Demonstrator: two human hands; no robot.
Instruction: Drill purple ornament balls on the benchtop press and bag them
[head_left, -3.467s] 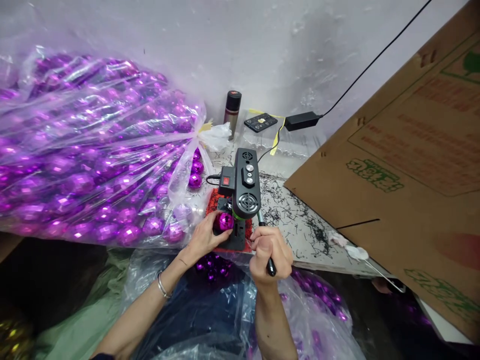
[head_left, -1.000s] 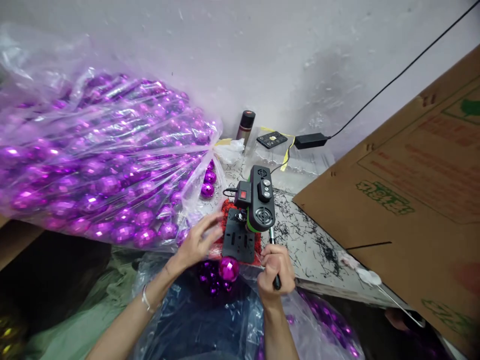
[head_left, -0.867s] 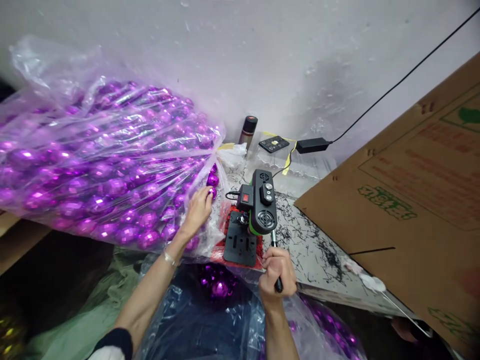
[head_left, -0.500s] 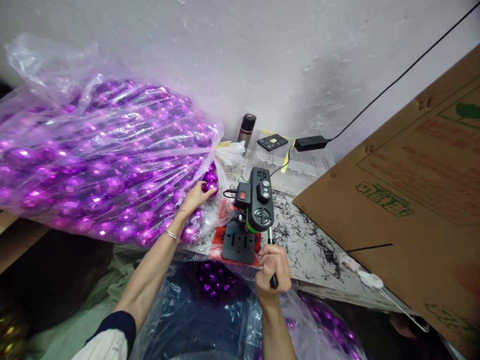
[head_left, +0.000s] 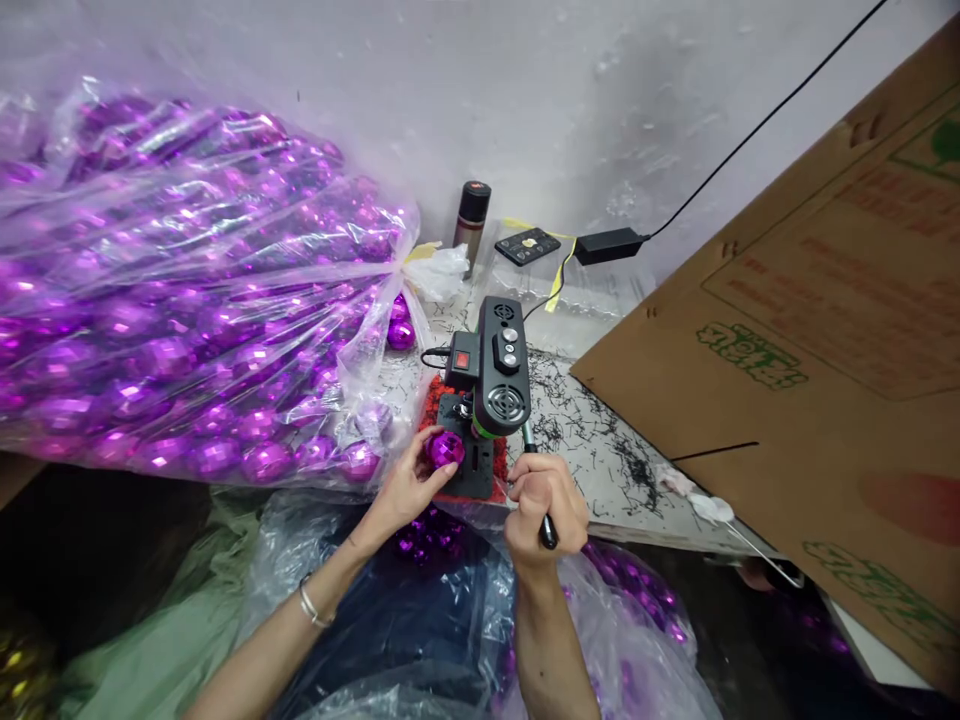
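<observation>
My left hand point(head_left: 411, 484) pinches a shiny purple faceted ball point(head_left: 446, 450) between thumb and fingers, over the left part of the dark base plate point(head_left: 477, 468) of a small black machine point(head_left: 504, 370). My right hand point(head_left: 546, 510) is wrapped round the black-ended lever handle point(head_left: 549, 534) at the machine's right side. Red material point(head_left: 501, 484) shows under the plate. A big clear bag point(head_left: 180, 330) full of purple balls lies to the left, tied at its neck, with loose purple balls point(head_left: 400, 334) beside the opening.
Behind the machine stand a dark bottle point(head_left: 471, 222), a patterned black pad point(head_left: 527, 246) and a power adapter point(head_left: 609, 245) with its cable. A large cardboard box point(head_left: 795, 350) leans in on the right. Black scraps litter the table point(head_left: 592, 480). Purple balls lie in plastic below.
My left hand has moved from the loose balls by the bag down and right to the base plate, bringing a purple ball. My right hand stays on the handle. The view has shifted slightly.
</observation>
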